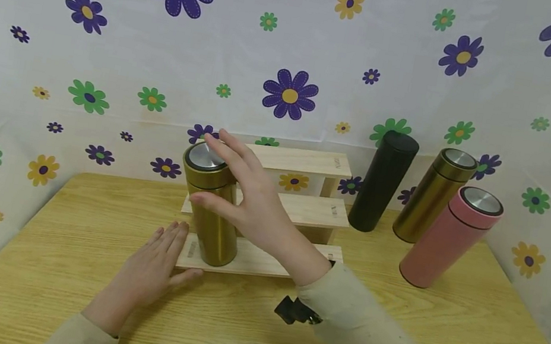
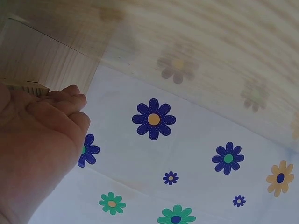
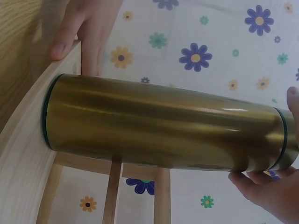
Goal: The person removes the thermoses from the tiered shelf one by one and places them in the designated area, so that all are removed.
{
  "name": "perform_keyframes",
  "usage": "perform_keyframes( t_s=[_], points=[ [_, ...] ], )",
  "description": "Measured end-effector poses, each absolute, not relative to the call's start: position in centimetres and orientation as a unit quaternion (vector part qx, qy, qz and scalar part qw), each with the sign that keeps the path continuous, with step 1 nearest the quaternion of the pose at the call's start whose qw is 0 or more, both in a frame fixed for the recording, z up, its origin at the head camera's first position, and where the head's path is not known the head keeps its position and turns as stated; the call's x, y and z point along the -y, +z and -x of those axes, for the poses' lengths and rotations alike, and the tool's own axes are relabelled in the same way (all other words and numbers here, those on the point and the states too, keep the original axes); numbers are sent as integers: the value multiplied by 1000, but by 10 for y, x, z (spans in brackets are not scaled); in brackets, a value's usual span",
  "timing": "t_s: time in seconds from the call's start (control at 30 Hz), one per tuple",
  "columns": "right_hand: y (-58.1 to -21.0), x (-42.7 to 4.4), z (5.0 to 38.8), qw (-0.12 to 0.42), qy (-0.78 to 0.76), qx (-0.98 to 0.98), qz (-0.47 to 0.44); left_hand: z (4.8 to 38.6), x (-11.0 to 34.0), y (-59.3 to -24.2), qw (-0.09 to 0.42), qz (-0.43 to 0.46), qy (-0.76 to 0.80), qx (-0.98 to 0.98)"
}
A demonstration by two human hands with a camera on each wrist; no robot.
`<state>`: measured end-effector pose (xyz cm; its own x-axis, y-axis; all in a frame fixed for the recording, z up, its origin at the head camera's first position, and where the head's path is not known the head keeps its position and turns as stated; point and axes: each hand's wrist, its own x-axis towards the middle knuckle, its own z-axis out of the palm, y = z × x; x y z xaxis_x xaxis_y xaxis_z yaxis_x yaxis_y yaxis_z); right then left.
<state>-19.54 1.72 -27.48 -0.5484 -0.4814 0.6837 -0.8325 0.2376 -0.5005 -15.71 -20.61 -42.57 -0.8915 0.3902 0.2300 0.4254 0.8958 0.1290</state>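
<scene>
A gold thermos [image 1: 215, 225] with a silver-topped lid stands on the lowest step of a three-tier wooden rack [image 1: 261, 261]. My right hand [image 1: 265, 209] holds it near the top, thumb on the front and fingers behind the lid. In the right wrist view, fingertips touch the thermos [image 3: 163, 123] close to its neck seam. My left hand [image 1: 149, 269] lies low against the rack's left end, its fingers straight along the side and the thumb at the front edge. The left wrist view shows those fingers by a wooden edge [image 2: 28, 86].
To the right of the rack, a black thermos [image 1: 383, 183], another gold thermos [image 1: 430, 199] and a pink thermos [image 1: 448, 241] stand on the wooden table [image 1: 230, 321]. A flower-patterned white cloth [image 1: 252, 48] hangs behind. A black wrist mount [image 1: 297, 311] sits under the right sleeve.
</scene>
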Motion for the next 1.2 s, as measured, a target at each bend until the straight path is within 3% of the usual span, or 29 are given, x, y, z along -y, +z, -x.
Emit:
perform_keyframes(
  t_s=[0.5, 0.87, 1.2],
  points=[
    [-273, -39, 182, 264, 458, 733, -428, 156, 207, -427, 96, 208, -81, 970],
    [-262, -106, 165, 356, 432, 732, -388, 156, 206, -427, 106, 209, -75, 969],
    [-250, -167, 156, 426, 376, 770, -290, 156, 206, -427, 95, 209, -73, 971]
  ],
)
